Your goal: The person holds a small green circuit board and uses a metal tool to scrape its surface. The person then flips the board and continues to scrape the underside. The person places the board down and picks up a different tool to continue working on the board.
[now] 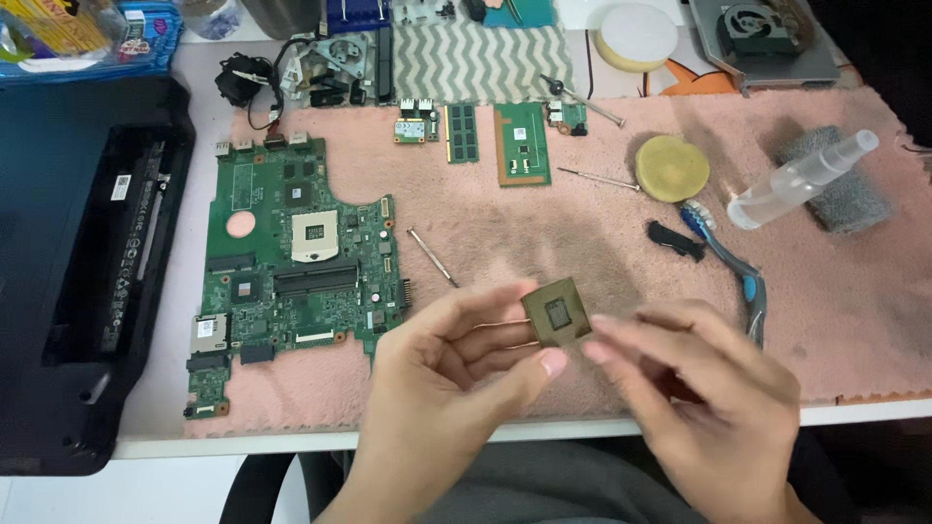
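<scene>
The left hand holds a small square processor chip up above the near edge of the table, pinched between the thumb below and the fingertips behind it; the fingers are curled in, closed onto the chip's left and lower edges. The right hand is just beside it, its fingers half bent and loosely spread, the fingertips reaching the chip's right edge; motion blur makes it hard to tell whether they truly touch it, and nothing else shows in that hand. Both wrists are cut off by the bottom of the frame.

Left of the left hand and a little beyond it, a green laptop motherboard lies flat on a pink towel, its processor socket bare. Further left sits a black laptop base, partly out of view. Directly beyond the hands a thin screwdriver lies on the towel, and further back a memory module and a small green circuit board. Beyond the right hand lie a yellow round sponge, a blue toothbrush with a small black part beside it, and a clear spray bottle resting against a grey cloth. The far edge of the table is cluttered with parts too small and cropped to identify.
</scene>
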